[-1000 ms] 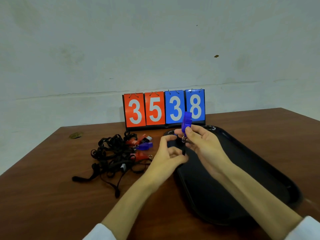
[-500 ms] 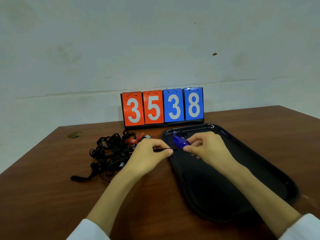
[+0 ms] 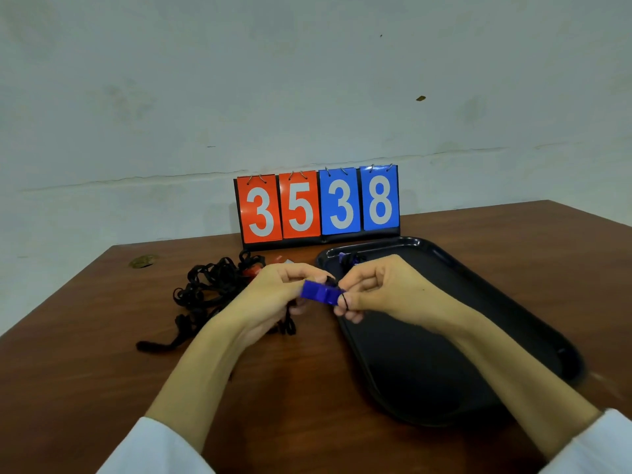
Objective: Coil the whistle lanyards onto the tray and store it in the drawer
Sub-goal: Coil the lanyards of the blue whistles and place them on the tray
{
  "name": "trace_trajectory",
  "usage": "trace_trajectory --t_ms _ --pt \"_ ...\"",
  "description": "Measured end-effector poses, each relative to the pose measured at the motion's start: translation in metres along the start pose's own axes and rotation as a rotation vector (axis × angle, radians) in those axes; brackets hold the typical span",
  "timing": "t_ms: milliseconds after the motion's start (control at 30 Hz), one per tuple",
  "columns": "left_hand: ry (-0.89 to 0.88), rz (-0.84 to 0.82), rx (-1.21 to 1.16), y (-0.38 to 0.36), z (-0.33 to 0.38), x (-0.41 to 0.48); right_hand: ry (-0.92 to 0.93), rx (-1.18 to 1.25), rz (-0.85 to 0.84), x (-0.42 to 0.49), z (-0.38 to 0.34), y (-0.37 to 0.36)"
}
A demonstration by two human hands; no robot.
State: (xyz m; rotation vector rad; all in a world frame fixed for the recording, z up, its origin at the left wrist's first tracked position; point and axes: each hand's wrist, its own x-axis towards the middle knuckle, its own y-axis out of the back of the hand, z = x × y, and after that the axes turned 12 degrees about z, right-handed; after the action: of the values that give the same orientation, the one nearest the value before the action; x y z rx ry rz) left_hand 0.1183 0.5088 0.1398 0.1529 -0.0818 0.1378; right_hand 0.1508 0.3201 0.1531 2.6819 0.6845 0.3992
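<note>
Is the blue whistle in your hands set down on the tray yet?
No, the left hand and right hand hold the blue whistle between them, off the tray.

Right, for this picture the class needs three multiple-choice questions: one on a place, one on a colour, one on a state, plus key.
1. Where does the lanyard pile lie? A) on the table, left of the tray; B) inside the tray; C) on the floor.
2. What colour is the held whistle? A) red; B) green; C) blue.
3. How is it held? A) dangling from one hand; B) between left hand and right hand; C) lying loose.
Key: 1A, it rests on wood beside the tray; 2C, its body is blue; 3B, both hands grip it.
</note>
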Motion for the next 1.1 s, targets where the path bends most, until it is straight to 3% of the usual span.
trace_trajectory --t_ms 133,300,467,567,667,800,1100 --pt "0.028 -0.024 -0.106 -0.011 0.002 -0.004 0.008 0.139 0.109 -0.001 -0.001 -0.003" --pt "0.011 -0.020 -0.116 -0.021 0.001 -0.008 0.037 0.153 0.360 0.002 0.005 -0.004" --pt "-0.016 0.009 0.028 -0.024 0.000 -0.009 0.034 -0.156 0.624 0.007 0.016 -0.002" --pt "-0.054 0.034 0.096 -0.028 0.000 -0.010 0.035 -0.382 0.689 0.009 0.023 -0.001" --pt "-0.112 0.075 0.135 -0.028 0.001 -0.009 0.039 -0.536 0.644 0.008 0.025 -0.001" --pt "-0.246 0.155 0.213 -0.024 0.005 -0.010 0.077 -0.654 0.453 0.007 0.024 -0.001" --pt "-0.366 0.267 0.260 -0.012 0.003 -0.004 0.012 -0.238 0.067 0.001 0.008 -0.003"
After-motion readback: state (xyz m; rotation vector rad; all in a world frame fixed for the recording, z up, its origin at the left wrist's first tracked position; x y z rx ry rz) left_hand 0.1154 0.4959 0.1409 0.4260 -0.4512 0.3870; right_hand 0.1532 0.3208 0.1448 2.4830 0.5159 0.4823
